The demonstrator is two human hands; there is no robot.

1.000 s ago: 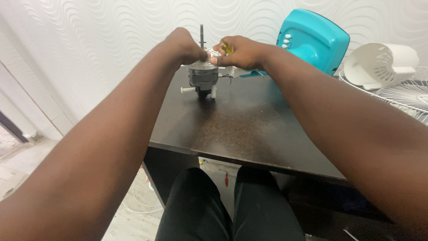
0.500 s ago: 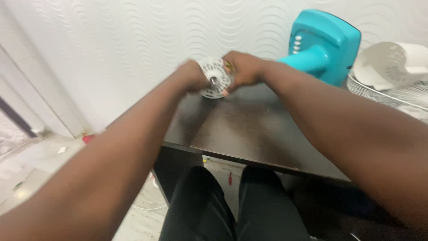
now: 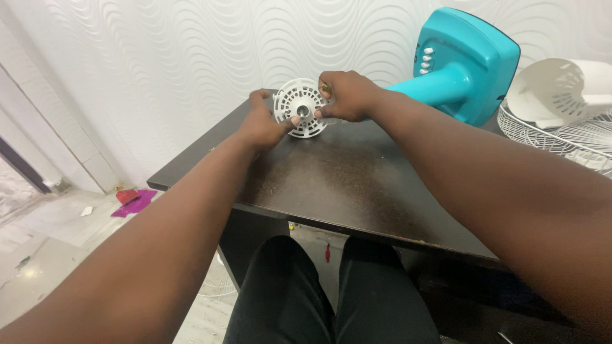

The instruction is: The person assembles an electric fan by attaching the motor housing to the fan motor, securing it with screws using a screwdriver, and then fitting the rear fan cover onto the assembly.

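Both my hands hold a fan motor (image 3: 299, 114) at the far side of a dark wooden table (image 3: 331, 185). The motor is tipped over so its round white perforated end cover and the metal shaft point at me. My left hand (image 3: 262, 124) grips the cover's left rim, thumb near the shaft. My right hand (image 3: 344, 95) grips the right rim and also pinches a small yellow-handled tool, mostly hidden by the fingers.
A turquoise fan base with white buttons (image 3: 465, 60) lies behind my right forearm. A white plastic motor housing (image 3: 558, 89) rests on a white wire fan guard (image 3: 561, 137) at the right. Red and purple scraps (image 3: 134, 200) lie on the floor at left.
The motor stood upright with its shaft pointing up; now it is tilted over with the white cover facing me. Both hands kept hold of it throughout.
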